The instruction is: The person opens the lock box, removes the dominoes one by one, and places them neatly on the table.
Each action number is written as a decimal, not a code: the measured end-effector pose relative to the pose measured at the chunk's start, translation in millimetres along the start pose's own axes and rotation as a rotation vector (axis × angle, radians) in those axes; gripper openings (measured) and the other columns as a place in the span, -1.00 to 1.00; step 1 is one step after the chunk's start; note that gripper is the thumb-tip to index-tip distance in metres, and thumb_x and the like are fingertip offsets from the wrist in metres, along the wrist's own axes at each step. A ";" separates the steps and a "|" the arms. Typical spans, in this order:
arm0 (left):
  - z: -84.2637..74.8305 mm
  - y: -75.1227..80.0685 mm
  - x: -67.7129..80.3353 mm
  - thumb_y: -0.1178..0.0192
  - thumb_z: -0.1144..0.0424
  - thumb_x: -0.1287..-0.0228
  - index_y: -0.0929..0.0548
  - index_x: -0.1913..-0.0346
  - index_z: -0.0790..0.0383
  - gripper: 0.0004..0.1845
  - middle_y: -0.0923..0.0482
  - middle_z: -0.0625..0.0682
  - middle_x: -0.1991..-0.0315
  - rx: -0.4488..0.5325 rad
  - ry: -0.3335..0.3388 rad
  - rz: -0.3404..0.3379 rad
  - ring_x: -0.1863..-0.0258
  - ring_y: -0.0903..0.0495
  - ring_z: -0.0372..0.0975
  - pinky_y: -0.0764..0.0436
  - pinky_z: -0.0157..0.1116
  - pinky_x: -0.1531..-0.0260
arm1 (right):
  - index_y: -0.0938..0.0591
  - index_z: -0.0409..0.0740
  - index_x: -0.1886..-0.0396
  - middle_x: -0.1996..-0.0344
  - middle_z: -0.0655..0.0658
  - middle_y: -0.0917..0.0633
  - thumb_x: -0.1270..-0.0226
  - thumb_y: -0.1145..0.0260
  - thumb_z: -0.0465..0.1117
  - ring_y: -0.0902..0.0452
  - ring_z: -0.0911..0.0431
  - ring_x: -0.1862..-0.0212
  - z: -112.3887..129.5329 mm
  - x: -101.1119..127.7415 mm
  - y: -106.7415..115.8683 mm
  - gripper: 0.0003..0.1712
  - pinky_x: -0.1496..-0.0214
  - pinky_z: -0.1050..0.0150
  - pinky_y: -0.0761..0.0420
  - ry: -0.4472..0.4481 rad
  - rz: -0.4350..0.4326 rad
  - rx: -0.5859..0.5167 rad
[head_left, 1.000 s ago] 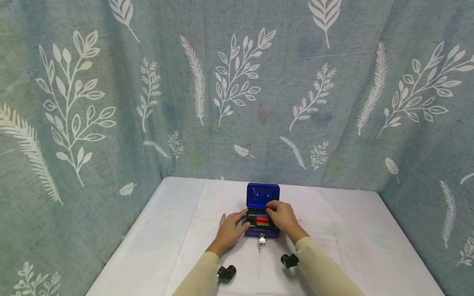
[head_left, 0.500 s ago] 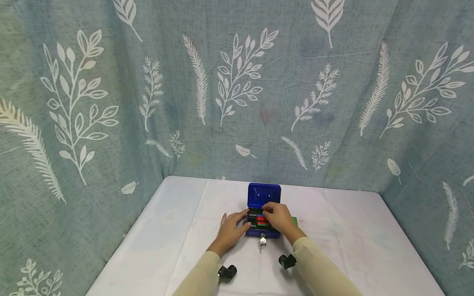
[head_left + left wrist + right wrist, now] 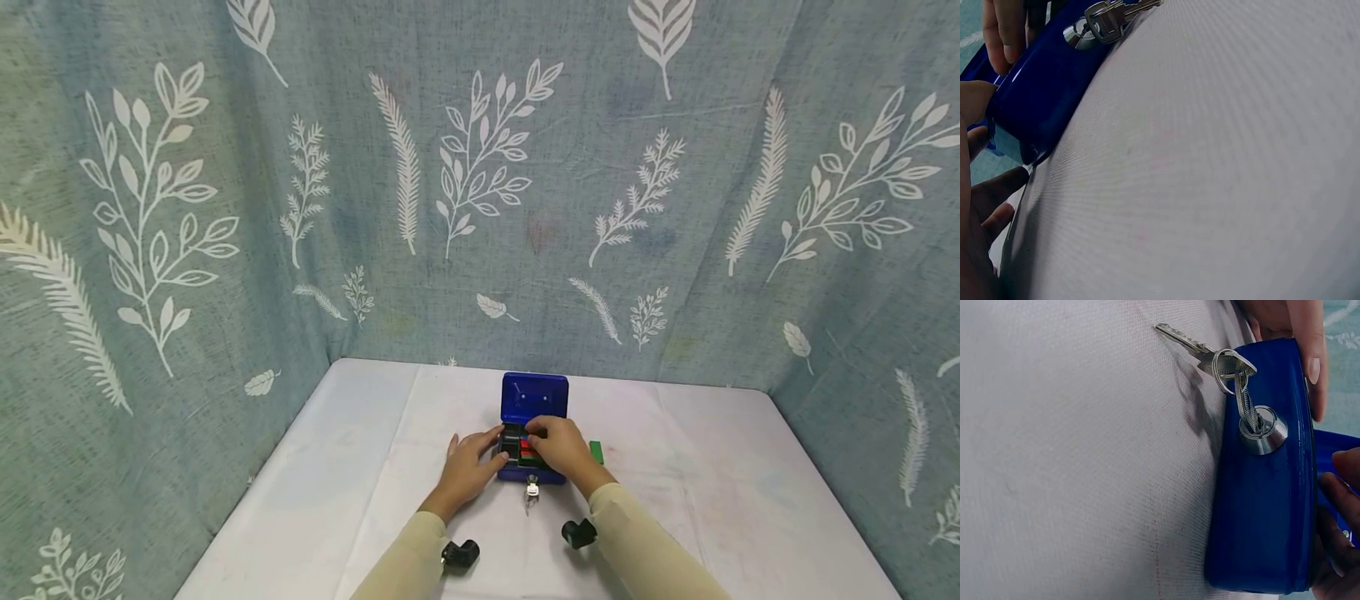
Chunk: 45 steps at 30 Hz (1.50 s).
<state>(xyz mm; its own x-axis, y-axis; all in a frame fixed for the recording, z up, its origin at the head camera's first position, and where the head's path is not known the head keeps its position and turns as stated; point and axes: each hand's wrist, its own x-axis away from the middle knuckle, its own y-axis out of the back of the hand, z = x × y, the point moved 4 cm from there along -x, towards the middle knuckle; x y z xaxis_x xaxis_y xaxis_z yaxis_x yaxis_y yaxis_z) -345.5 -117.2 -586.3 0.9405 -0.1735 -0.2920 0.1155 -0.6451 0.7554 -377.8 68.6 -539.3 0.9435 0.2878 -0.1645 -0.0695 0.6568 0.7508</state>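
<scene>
A blue metal cash box (image 3: 534,398) stands with its lid raised. Its black tray (image 3: 512,433) holds red strips (image 3: 525,445), a little blue and a green strip (image 3: 527,457) in one compartment. At the box's left side, my left hand (image 3: 467,467) lays its thumb over the rim and spreads its other fingers along the outer wall. My right hand (image 3: 564,447) reaches over the tray from the right, fingertips bent down at the red strips. The hand covers the right part of the tray; I cannot tell whether the fingers pinch a strip.
Keys on a ring (image 3: 1233,372) hang from the box's front lock (image 3: 1263,430). A green block (image 3: 596,452) rests on the white-covered table (image 3: 420,417) just right of the box. Leaf-patterned curtains (image 3: 525,183) stand behind and at both sides.
My right hand has moved left and slightly toward me over the tray, uncovering the green block on the table. My left hand has kept its place at the box.
</scene>
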 end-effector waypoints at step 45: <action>-1.3 0.2 1.0 -0.12 -0.13 -0.33 -0.46 -0.37 -0.08 -0.43 -0.58 -0.07 -0.15 -0.010 -0.020 -0.020 -0.25 -0.42 -0.07 0.12 0.23 -0.35 | -0.74 -0.03 0.09 0.12 0.00 -0.73 -0.30 -0.37 -0.19 -0.60 0.01 -0.05 4.7 -0.1 -5.6 -0.79 -0.16 -0.01 -0.51 0.114 0.076 0.175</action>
<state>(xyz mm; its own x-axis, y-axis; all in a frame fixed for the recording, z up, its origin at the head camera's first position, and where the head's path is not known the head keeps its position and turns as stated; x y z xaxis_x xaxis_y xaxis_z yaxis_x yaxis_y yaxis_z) -344.0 -116.6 -585.7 0.9313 -0.1757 -0.3190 0.1377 -0.6409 0.7552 -376.0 61.7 -540.5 0.8944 0.4150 -0.1668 -0.0721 0.5018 0.8620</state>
